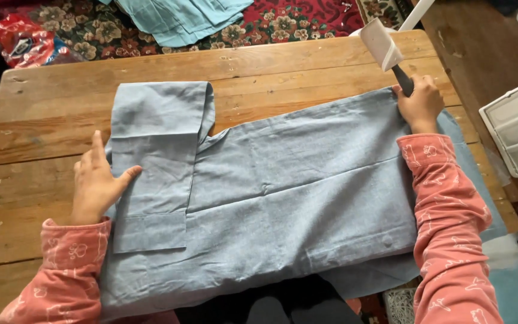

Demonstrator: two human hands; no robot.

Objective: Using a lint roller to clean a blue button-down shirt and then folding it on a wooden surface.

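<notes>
Your shirt (283, 180) lies spread across the table (49, 102), your left hand (96, 183) on its left edge, your right hand (419, 105) holding an iron (385, 51) at its far right corner.

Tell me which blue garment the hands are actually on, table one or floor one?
The grey-blue shirt spread on the wooden table: left hand presses its folded sleeve, right hand its far edge. The lighter teal garment lies untouched on the rug.

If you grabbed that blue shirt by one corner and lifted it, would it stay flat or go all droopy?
Probably droopy. The blue shirt is thin cloth showing soft creases, and its edge hangs limp off the table. It likely feels light, since the folded sleeve lies flat under the left hand. It probably would not slide easily on the rough wood.
</notes>
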